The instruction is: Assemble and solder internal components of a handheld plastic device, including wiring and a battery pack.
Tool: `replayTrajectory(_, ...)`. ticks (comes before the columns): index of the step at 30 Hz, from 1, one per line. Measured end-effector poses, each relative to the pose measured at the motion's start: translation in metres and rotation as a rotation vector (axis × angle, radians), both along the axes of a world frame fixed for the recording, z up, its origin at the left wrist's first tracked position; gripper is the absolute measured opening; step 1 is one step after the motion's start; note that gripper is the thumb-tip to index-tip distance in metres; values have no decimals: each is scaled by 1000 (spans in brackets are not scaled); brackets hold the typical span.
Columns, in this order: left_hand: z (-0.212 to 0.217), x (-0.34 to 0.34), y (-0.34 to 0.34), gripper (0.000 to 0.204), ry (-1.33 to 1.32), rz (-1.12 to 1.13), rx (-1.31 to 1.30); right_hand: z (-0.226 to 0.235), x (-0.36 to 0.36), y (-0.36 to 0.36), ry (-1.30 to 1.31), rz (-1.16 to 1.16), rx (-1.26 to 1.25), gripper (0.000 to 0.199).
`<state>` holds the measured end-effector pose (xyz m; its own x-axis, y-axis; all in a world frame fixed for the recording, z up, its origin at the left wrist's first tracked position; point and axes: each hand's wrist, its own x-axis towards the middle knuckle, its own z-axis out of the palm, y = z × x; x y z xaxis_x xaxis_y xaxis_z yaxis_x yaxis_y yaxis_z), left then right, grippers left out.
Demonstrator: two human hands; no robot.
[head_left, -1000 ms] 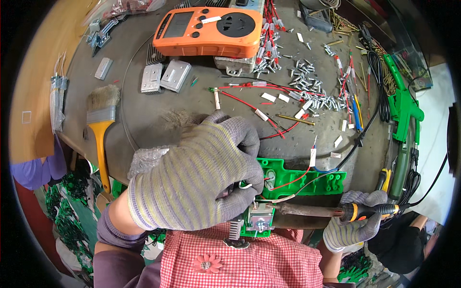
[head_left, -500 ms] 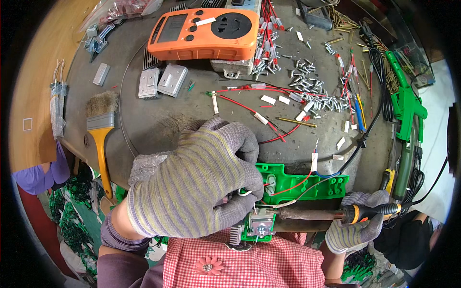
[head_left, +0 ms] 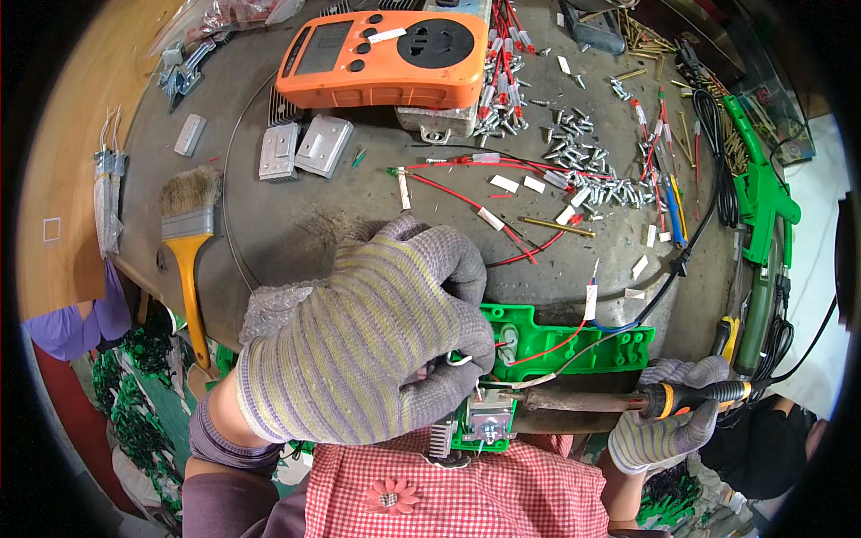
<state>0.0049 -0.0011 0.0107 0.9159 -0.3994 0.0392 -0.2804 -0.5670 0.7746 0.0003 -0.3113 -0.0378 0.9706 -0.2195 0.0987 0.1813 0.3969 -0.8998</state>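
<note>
My left hand [head_left: 359, 341], in a striped knit glove, is closed with its fingertips over the green plastic housing [head_left: 583, 351]. A thin white wire-like piece [head_left: 460, 360] curves out between thumb and fingers; the rest is hidden by the glove. My right hand [head_left: 665, 421], gloved too, grips the soldering iron [head_left: 692, 395] by its black and orange handle. The iron's dark barrel points left, its tip end close to the left fingertips, just above a silver metal part [head_left: 489, 420] in the green frame. Red and dark wires lie across the housing.
Behind my hands lie an orange meter with a socket [head_left: 381, 61], metal blocks [head_left: 323, 146], red wires and many loose screws [head_left: 574, 136]. A paintbrush [head_left: 187, 260] rests at the left. At the right are a green tool body [head_left: 762, 211] and black cables [head_left: 715, 152].
The view has shifted very slightly. Both hands and the soldering iron keep nearly the same positions.
</note>
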Motion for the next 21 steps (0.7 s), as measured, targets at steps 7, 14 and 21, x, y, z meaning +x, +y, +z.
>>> replayTrajectory(7,-1,-1,0,13,3,16,-23,1,1,5,-8,-51,-15,39)
replayTrajectory(14,-3,1,-1,14,-22,-12,-20,0,0,6,53,-166,-65,43)
replayTrajectory(21,-4,-2,0,14,-75,-12,-37,-7,3,-4,7,-38,-41,40)
